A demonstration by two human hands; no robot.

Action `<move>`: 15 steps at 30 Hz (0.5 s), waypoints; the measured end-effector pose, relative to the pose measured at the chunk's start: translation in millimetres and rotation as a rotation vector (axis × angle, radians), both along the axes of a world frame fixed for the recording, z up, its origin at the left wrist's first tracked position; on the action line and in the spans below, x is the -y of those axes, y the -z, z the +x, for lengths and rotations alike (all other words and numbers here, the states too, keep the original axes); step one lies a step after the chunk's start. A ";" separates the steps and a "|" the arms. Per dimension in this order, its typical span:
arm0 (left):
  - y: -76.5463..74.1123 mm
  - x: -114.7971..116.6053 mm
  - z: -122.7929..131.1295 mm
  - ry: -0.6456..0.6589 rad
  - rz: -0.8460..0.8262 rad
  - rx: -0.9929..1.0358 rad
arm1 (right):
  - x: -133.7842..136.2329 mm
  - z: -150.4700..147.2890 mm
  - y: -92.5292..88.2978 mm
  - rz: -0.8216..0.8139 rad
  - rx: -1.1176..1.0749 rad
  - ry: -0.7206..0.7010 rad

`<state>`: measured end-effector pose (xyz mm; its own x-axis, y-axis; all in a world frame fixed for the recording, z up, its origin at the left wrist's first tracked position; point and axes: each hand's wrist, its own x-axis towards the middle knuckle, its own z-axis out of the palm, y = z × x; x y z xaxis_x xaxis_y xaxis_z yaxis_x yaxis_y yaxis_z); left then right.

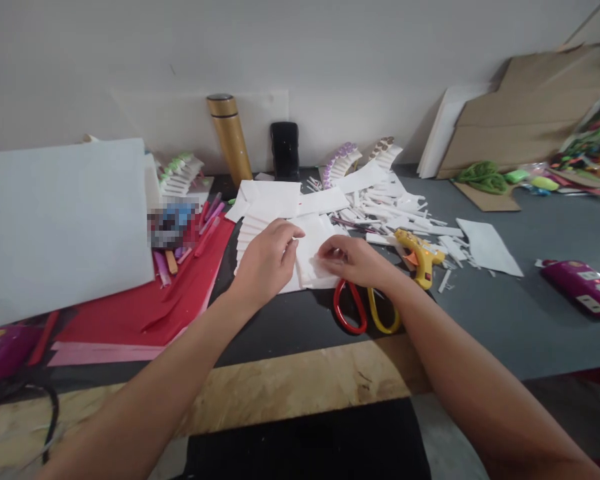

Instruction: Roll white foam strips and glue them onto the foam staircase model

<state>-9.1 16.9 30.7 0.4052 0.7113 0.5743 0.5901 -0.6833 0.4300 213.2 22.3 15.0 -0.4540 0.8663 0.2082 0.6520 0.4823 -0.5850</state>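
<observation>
My left hand (273, 257) is over the left part of a white paper piece (307, 240), its thumb and index fingertip drawn close in a pinch. Anything between them is too small to make out. Curled fingers of my right hand (349, 260) come together low over the right side of that paper, by a small pale, translucent patch. What they hold is hidden. Pleated white paper strips (247, 233) fan out beside my left hand. Scissors with one red handle (351, 327) and one yellow handle lie under my right wrist, their blades hidden.
A yellow glue gun (423, 260) lies right of my right hand, near white paper scraps (380, 210). Red sheets (145, 307) and a large white board (65, 227) are at left. A gold flask (230, 143) and black phone (285, 150) stand behind. A purple power strip (583, 287) is at right.
</observation>
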 end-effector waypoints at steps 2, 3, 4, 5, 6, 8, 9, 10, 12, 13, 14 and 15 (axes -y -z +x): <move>4.6 -0.4 5.3 -0.029 0.015 0.046 | 4.6 -1.6 -4.2 0.054 0.113 -0.064; 8.9 0.5 7.2 -0.042 0.021 0.067 | 5.7 -2.8 -4.8 0.095 0.172 -0.092; 14.0 1.9 8.7 -0.046 0.028 0.077 | 5.9 -3.9 -4.2 0.136 0.218 -0.113; 19.5 3.5 9.5 -0.048 0.030 0.071 | 4.9 -4.7 -2.3 0.170 0.241 -0.123; 24.9 5.1 9.8 -0.045 0.032 0.047 | 3.1 -5.0 0.5 0.196 0.243 -0.120; 34.2 7.3 9.5 -0.031 0.041 -0.016 | -2.0 -4.4 7.5 0.239 0.207 -0.086; 37.6 7.7 9.3 -0.021 0.049 -0.047 | -4.4 -3.7 10.8 0.257 0.182 -0.066; 40.2 7.7 9.2 -0.010 0.060 -0.076 | -6.2 -3.1 13.4 0.271 0.161 -0.047; 42.9 6.8 9.6 0.009 0.088 -0.121 | -7.0 -3.1 15.2 0.310 0.096 -0.031; 43.1 6.4 9.9 0.017 0.105 -0.135 | -5.7 -3.9 14.3 0.340 0.042 -0.038; 42.4 6.4 10.0 0.021 0.122 -0.140 | -3.4 -5.1 12.5 0.372 -0.023 -0.058; 41.0 7.0 9.8 0.020 0.138 -0.130 | -0.4 -6.7 9.9 0.397 -0.098 -0.088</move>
